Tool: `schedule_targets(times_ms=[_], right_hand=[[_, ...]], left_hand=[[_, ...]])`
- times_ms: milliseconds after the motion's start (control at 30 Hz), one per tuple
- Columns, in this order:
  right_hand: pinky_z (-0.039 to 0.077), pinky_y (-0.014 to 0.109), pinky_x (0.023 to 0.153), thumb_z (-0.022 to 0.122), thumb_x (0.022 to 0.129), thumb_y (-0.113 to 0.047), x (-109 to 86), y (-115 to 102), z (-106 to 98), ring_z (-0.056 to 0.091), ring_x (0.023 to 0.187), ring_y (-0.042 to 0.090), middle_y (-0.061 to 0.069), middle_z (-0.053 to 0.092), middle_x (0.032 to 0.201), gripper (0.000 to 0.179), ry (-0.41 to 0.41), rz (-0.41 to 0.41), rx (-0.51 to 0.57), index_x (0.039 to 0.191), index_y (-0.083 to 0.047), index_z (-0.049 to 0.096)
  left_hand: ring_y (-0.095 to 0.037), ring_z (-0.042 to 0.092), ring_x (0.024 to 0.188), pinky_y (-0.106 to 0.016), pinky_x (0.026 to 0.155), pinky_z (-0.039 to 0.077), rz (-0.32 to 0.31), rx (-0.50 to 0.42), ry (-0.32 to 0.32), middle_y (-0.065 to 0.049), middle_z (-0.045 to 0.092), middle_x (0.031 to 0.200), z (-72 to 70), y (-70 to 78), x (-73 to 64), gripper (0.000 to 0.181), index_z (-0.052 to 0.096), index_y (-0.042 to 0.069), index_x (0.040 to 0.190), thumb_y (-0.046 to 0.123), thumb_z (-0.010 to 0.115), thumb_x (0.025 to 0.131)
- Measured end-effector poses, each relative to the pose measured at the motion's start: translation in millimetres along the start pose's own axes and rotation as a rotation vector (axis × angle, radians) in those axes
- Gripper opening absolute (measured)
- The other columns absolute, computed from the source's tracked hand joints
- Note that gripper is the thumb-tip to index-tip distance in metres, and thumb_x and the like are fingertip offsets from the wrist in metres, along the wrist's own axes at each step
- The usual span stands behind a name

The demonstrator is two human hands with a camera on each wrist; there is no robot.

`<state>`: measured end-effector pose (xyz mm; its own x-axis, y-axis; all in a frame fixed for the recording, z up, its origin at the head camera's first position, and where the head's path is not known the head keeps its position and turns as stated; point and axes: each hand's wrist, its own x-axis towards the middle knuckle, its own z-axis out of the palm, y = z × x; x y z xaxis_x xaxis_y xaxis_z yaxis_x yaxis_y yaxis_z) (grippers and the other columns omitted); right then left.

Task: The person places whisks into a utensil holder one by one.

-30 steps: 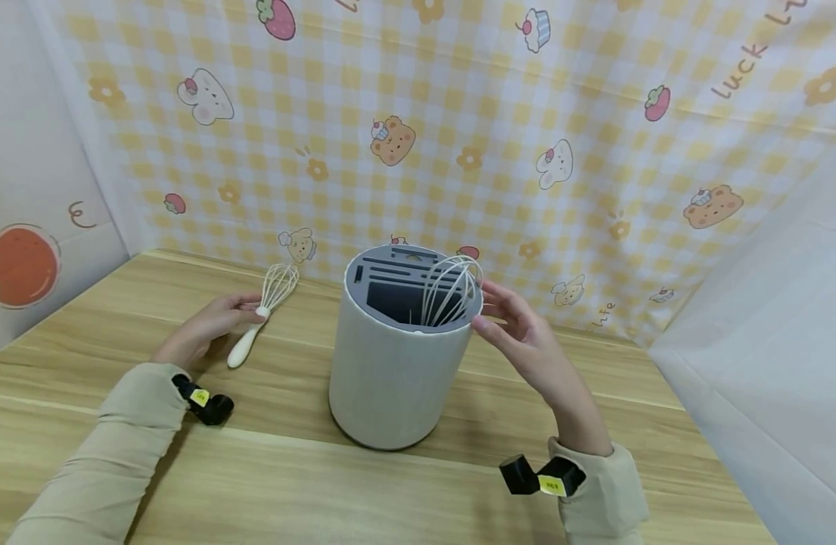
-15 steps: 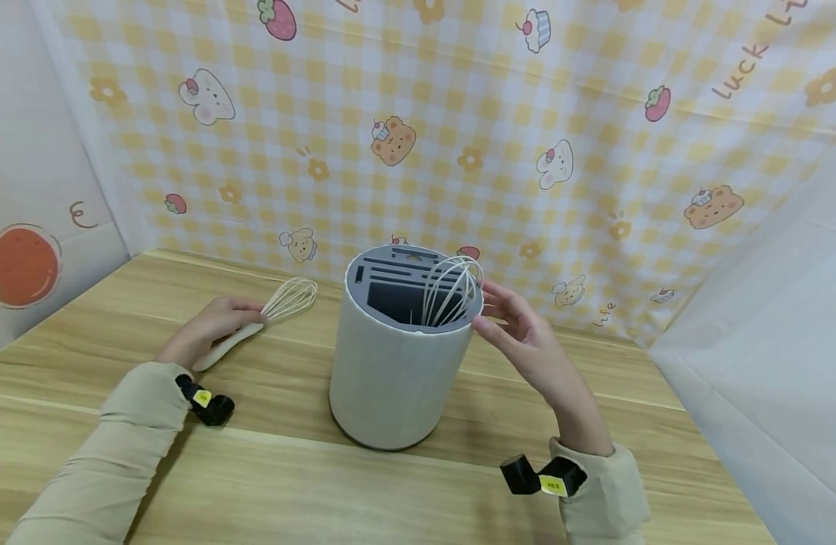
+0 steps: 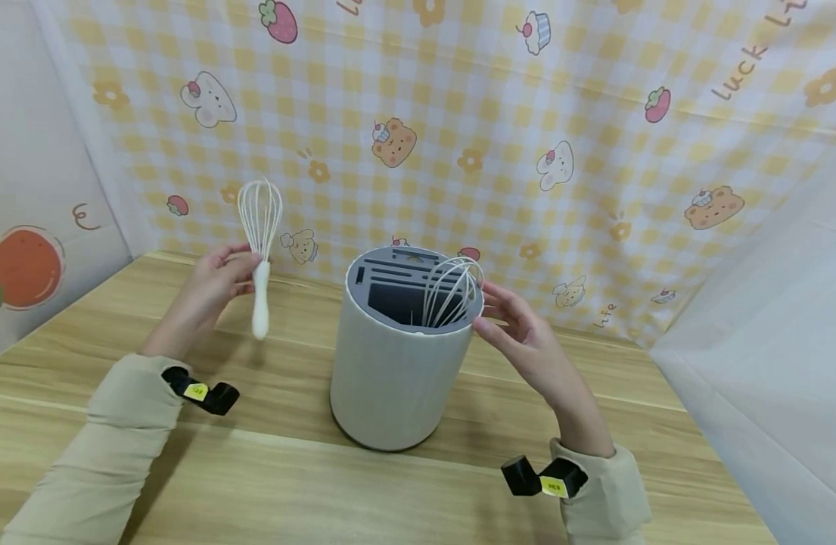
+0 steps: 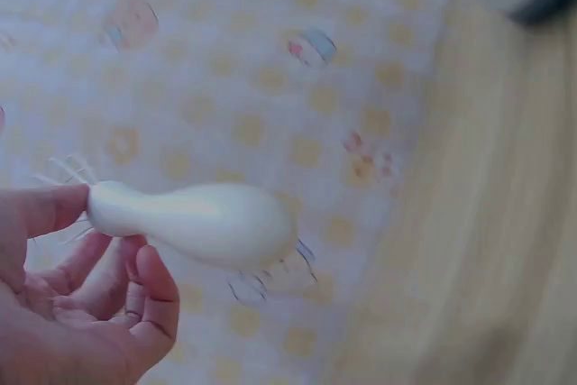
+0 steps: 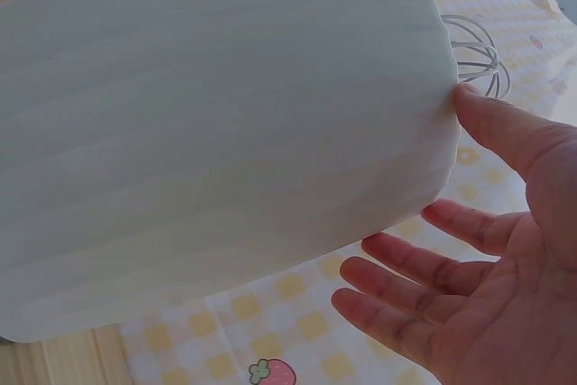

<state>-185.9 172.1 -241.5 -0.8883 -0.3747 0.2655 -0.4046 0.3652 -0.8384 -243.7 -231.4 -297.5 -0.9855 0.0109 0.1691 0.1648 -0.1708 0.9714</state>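
Note:
Off the table at the left, my left hand [image 3: 220, 280] pinches a white whisk [image 3: 260, 291] at the neck, between thumb and fingers. Its wire loops point up and the handle hangs down; in the left wrist view the handle [image 4: 221, 223] fills the middle. A white round utensil holder [image 3: 393, 386] with a grey slotted top stands mid-table. Out of its large opening rises the wire head of a second whisk [image 3: 452, 291], whose lower part is hidden. My right hand [image 3: 523, 333] rests its thumb and fingertips lightly against the holder's right rim, fingers fairly straight in the right wrist view.
The wooden table [image 3: 309, 484] runs back to a yellow checked cloth [image 3: 458, 204] with cartoon prints. White cloth walls [image 3: 785, 363] close off both sides. A black wrist camera [image 3: 543, 477] is strapped to each sleeve.
The left hand has raised the whisk from the table and turned it upright; it first lay slanted, its handle swinging toward the wrist. The right hand and the holder have stayed put.

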Motion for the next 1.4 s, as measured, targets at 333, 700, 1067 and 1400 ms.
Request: schedule_targets(times_ms=[333, 700, 1067, 1400], right_hand=[[0.046, 0.020, 0.091, 0.058, 0.092, -0.016, 0.2, 0, 0, 0.049, 0.119, 0.021, 0.008, 0.050, 0.132, 0.051, -0.002, -0.004, 0.004, 0.140, -0.014, 0.039], [0.046, 0.020, 0.090, 0.058, 0.092, -0.015, 0.6, 1, 0, 0.049, 0.118, 0.021, 0.007, 0.050, 0.132, 0.051, -0.002, -0.017, -0.001, 0.140, -0.014, 0.040], [0.046, 0.020, 0.091, 0.057, 0.092, -0.015, 0.1, 1, 0, 0.049, 0.118, 0.021, 0.007, 0.050, 0.132, 0.051, -0.004, -0.019, 0.001, 0.140, -0.014, 0.040], [0.046, 0.020, 0.090, 0.057, 0.092, -0.015, 0.2, 1, 0, 0.049, 0.118, 0.021, 0.008, 0.050, 0.132, 0.051, 0.000, -0.019, 0.005, 0.139, -0.014, 0.040]], left_hand=[[-0.013, 0.067, 0.086, -0.022, 0.068, 0.052, 0.394, -0.345, 0.051, -0.004, 0.070, 0.093, 54.8, 50.3, -25.0, 0.034, 0.043, 0.002, 0.115, 0.001, 0.061, 0.087], [-0.029, 0.065, 0.092, -0.030, 0.067, 0.055, 0.702, -0.540, 0.129, -0.017, 0.064, 0.092, 91.1, 80.7, -54.9, 0.039, 0.043, 0.000, 0.115, -0.016, 0.057, 0.081], [-0.029, 0.064, 0.094, -0.033, 0.075, 0.055, 0.763, -0.530, 0.014, -0.020, 0.062, 0.100, 109.0, 82.3, -68.8, 0.038, 0.040, -0.002, 0.116, -0.020, 0.048, 0.084], [-0.029, 0.064, 0.100, -0.035, 0.077, 0.055, 0.755, -0.507, -0.035, -0.020, 0.060, 0.104, 117.4, 79.4, -72.0, 0.041, 0.037, -0.003, 0.116, -0.022, 0.048, 0.082]])
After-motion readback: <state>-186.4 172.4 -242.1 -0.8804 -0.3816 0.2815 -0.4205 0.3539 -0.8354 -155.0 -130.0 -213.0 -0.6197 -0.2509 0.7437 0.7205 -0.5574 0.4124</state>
